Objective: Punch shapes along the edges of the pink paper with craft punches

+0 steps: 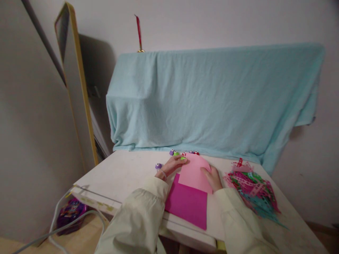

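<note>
Both hands lie flat on the bench: left hand and right hand press a light pink sheet overlapping a magenta sheet; uneven pressure could skew it.

I see a white table carrying pink paper sheets, small punches and a heap of paper strips.

No readable text, labels, brands or numbers anywhere; purple pouch print too blurred to read.

Pale wall, blue-draped furniture, leaning mirror.
</note>
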The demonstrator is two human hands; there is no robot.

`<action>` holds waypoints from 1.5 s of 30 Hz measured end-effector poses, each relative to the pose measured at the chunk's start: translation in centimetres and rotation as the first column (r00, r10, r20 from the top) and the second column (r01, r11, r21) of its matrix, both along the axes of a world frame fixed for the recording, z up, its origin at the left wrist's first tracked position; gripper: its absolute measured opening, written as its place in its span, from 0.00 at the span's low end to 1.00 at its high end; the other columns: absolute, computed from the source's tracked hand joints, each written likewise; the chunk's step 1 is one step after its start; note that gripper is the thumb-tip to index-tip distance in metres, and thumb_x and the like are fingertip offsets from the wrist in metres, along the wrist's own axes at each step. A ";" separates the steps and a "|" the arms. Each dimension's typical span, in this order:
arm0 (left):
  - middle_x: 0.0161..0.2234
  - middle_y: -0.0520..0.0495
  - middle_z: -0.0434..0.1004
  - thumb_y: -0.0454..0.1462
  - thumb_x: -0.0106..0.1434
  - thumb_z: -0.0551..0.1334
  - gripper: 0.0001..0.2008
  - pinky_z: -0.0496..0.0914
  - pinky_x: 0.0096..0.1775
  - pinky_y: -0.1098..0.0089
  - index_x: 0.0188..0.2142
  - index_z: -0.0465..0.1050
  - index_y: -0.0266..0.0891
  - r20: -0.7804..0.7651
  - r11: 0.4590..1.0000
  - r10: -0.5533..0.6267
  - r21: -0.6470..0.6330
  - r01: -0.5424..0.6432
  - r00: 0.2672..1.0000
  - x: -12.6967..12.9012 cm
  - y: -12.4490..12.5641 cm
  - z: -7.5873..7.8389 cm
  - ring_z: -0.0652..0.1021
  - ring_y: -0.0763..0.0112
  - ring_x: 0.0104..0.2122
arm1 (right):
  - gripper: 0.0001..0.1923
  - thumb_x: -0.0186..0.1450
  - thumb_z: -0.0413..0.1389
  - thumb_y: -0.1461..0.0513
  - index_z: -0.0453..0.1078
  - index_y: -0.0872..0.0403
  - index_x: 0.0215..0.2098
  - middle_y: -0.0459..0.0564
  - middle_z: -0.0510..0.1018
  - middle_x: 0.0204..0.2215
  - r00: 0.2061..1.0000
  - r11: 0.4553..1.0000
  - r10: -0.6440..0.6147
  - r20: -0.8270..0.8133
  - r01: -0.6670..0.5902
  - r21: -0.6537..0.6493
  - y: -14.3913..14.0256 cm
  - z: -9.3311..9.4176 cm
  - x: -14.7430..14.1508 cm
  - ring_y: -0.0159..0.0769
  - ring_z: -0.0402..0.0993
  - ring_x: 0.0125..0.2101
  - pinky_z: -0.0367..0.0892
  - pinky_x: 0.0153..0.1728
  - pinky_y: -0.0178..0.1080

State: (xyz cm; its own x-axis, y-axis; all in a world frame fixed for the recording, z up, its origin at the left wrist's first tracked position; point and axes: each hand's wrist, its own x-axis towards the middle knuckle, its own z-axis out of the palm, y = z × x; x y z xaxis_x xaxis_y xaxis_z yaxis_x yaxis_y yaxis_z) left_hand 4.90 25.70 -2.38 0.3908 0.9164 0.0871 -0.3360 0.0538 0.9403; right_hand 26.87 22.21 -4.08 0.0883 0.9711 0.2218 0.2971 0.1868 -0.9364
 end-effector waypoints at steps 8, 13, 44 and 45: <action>0.38 0.44 0.77 0.40 0.48 0.73 0.19 0.64 0.52 0.60 0.39 0.75 0.36 -0.010 0.999 0.005 -0.038 -0.006 1.000 0.1 0.0 -0.1 0.77 0.60 0.42 | 0.20 0.57 0.54 0.55 0.75 0.57 0.42 0.53 0.81 0.31 1.000 1.000 0.014 0.006 -0.014 -0.001 -0.1 0.0 0.1 0.47 0.76 0.34 0.69 0.30 0.39; 0.37 0.44 0.77 0.42 0.46 0.74 0.21 0.66 0.49 0.60 0.38 0.75 0.35 -0.046 0.998 0.046 -0.033 -0.048 0.998 0.2 0.1 -0.1 0.77 0.60 0.41 | 0.19 0.56 0.55 0.55 0.76 0.57 0.40 0.52 0.81 0.31 1.000 1.000 0.003 0.016 -0.003 -0.003 -0.2 0.2 0.0 0.47 0.76 0.34 0.69 0.30 0.38; 0.33 0.44 0.75 0.46 0.44 0.74 0.26 0.67 0.39 0.64 0.39 0.72 0.35 -0.134 0.998 0.055 0.043 -0.049 0.990 -0.2 0.5 -0.9 0.76 0.65 0.34 | 0.17 0.58 0.54 0.54 0.76 0.58 0.37 0.51 0.80 0.28 0.995 0.999 0.035 0.089 -0.034 -0.015 0.0 -0.4 0.0 0.43 0.75 0.31 0.67 0.29 0.36; 0.33 0.45 0.75 0.46 0.44 0.74 0.25 0.68 0.39 0.64 0.39 0.73 0.35 -0.138 0.998 0.057 0.043 -0.052 0.989 -0.2 0.5 -0.9 0.76 0.64 0.34 | 0.17 0.58 0.54 0.54 0.76 0.57 0.38 0.51 0.80 0.29 0.996 0.999 0.037 0.082 -0.036 -0.015 0.0 -0.4 0.0 0.43 0.76 0.32 0.67 0.29 0.36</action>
